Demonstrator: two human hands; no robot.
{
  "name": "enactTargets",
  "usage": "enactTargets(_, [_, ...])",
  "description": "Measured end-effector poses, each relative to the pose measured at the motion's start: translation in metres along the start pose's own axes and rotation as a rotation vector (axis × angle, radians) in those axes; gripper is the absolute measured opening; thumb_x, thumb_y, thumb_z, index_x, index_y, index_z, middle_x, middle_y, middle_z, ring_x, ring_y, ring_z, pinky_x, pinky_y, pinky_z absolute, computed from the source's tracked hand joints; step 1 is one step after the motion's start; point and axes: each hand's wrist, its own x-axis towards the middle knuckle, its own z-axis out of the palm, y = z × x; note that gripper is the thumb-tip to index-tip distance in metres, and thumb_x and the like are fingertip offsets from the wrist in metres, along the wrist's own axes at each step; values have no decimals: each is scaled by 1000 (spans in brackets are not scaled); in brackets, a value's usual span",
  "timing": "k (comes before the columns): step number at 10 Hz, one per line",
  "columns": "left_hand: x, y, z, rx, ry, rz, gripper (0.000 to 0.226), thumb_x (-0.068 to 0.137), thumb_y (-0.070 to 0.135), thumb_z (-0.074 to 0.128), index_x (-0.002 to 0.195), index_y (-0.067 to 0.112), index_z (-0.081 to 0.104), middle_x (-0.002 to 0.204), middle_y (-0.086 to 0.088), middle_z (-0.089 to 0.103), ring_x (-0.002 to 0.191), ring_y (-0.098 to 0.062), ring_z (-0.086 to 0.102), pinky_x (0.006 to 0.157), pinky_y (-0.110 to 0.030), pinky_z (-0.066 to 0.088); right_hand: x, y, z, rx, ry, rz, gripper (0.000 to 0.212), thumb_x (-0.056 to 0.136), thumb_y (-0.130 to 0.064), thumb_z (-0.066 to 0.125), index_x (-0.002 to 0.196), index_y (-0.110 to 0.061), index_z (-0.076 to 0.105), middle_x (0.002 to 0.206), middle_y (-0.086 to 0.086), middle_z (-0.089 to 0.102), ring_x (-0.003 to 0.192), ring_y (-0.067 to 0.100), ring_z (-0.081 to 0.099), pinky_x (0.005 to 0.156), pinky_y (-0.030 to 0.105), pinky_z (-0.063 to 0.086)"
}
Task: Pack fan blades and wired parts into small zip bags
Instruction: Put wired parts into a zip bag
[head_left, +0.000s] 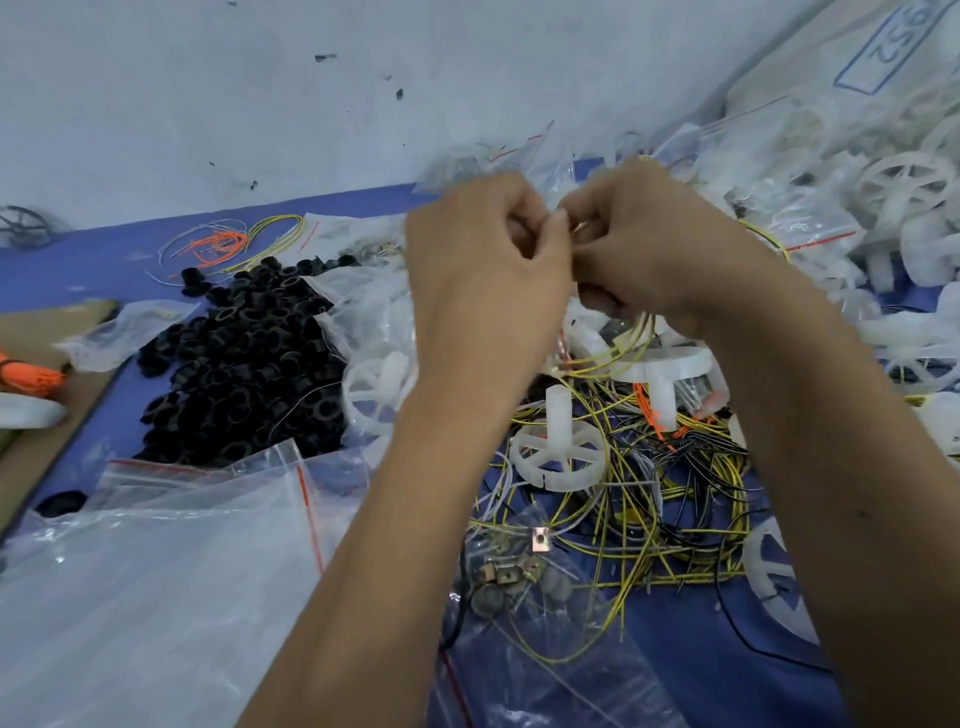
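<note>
1. Head view: both hands are raised together above the tangle of yellow and black wires (670, 499), which serves as the landmark on the blue counter (78, 270).
2. The left hand (483, 270) has its fingers curled, with thumb and forefinger pinching something small right where it meets the right hand; what it pinches is too hidden to name.
3. The right hand (660, 244) is also curled, its grip closed on yellow wires that hang down from under the palm toward the tangle.
4. A white fan blade (558, 452) with an upright hub stands at the left edge of the tangle; another white fan blade (662, 369) lies at the tangle's far edge, below the right hand.
5. A third white blade (774, 577) shows partly on the right of the tangle, behind the right forearm.
6. A heap of black ring parts (244, 364) lies well to the left of the tangle.
7. Empty zip bags (156, 571) with red strips are piled to the near left of the tangle.
8. A small clear bag of metal pieces (519, 571) lies just near of the tangle.
9. Filled zip bags (810, 228) are heaped beyond and right of the tangle.
10. Loose orange and yellow wires (234, 241) lie far left of the tangle, near the wall.
</note>
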Motion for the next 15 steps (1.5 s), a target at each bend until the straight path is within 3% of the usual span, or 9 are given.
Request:
enactTargets(2, [-20,11,20,14,46,212,21,86,11,72,70,5,60,64,-2,55,63,-21,50,63,-38,43,6,21,-5,-178,-139,-24,43,82,20,48,60,-15,56,62,12,57,61,22,54,58,36,49])
enactTargets(4, [-35,18,35,-218,56,162,20,90,6,70,73,2,60,67,-6,59,64,-25,55,62,-41,47,21,47,-4,646,132,157,32,102,5,39,85,-14,60,74,3,65,71,19,63,71,35,55])
enactTargets(5, [-41,17,42,-241,57,130,23,91,4,69,72,1,57,65,-6,56,64,-23,51,61,-42,44,21,47,-9,802,10,149,37,102,0,41,83,-15,69,75,2,69,71,20,66,71,36,56])
enactTargets(6, [-44,14,41,-245,61,121,25,94,7,65,72,3,56,64,-3,53,62,-19,47,59,-40,41,22,50,-10,636,-122,70,61,103,1,38,64,-25,76,68,-5,69,65,12,65,68,33,55])
enactTargets(7, [-38,11,34,-234,89,111,34,100,16,57,68,7,52,58,1,47,55,-17,44,54,-36,36,20,45,-8,366,-117,53,35,101,-4,48,81,-12,75,70,-3,69,67,12,65,70,34,55])
enactTargets(9, [6,-41,-11,-111,218,-86,27,99,28,57,75,16,63,64,8,61,61,-8,56,64,-34,46,19,40,-4,68,235,16,11,78,-15,87,73,-21,79,74,0,77,65,7,73,62,28,63])
enactTargets(11, [19,-101,-66,-12,-428,-326,13,91,32,78,102,25,77,102,5,76,98,-9,71,92,-30,55,19,39,-8,-82,259,12,8,83,-20,83,77,-21,79,76,5,77,79,25,76,78,47,63])
enactTargets(12, [17,-110,-66,-34,-338,-300,2,90,13,77,91,13,79,88,-3,79,85,-16,74,89,-36,60,16,39,-15,-68,146,82,17,85,-11,81,78,-27,79,72,-1,76,56,6,68,47,20,53])
enactTargets(15, [15,-109,-36,-95,72,-220,5,95,16,69,92,14,73,84,5,71,80,-9,65,86,-33,55,5,41,-37,-183,-67,69,16,73,-12,87,74,-27,82,70,-5,76,64,4,69,69,22,53])
